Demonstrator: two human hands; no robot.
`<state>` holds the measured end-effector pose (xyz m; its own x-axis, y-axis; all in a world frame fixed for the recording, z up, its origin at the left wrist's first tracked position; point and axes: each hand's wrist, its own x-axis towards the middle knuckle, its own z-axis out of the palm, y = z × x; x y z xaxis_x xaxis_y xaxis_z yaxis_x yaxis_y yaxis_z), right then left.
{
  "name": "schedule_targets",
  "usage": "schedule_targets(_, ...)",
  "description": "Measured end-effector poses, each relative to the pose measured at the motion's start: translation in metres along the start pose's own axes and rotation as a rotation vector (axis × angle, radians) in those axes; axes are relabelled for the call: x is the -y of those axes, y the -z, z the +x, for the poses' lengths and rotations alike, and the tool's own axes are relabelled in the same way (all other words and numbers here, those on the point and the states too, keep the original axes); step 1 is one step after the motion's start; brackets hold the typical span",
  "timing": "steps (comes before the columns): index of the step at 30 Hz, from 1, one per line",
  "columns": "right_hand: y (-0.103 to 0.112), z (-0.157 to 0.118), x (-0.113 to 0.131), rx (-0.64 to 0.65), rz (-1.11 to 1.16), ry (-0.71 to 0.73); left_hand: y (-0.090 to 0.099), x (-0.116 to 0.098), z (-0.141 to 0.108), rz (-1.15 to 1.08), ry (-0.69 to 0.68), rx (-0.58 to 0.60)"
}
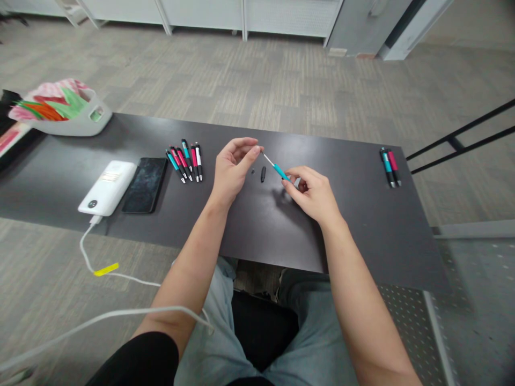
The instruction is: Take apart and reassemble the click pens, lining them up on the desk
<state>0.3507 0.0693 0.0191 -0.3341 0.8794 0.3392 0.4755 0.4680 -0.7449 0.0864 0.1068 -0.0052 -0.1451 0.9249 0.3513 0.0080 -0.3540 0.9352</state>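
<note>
A blue pen barrel (280,171) is held at its lower end by the closed fingers of my right hand (316,193). From its upper end sticks a thin white ink refill (269,159), slanting up to the left. My left hand (233,169) pinches the far tip of this refill between thumb and fingers. Below, on the dark table (257,230), lies a short black pen grip section (263,174). Beside it, close to my left hand, is a tiny dark piece (253,171), too small to make out.
Several blue, pink and white pens (187,161) lie left of my hands; a blue pen (387,167) and a pink pen (394,167) lie far right. A black phone (145,185) and a white power bank (108,187) with a cable (86,257) are left, near a white basket (80,126).
</note>
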Motion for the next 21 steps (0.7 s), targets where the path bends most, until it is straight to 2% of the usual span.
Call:
schedule_targets(14, -0.006, -0.002, -0.009, -0.050, 0.001, 0.042, 0.001, 0.011, 0.003, -0.101, -0.053, -0.053)
schedule_targets(21, -0.005, -0.001, -0.008, -0.041, -0.019, 0.037, 0.000, 0.011, 0.002, -0.090, -0.033, 0.000)
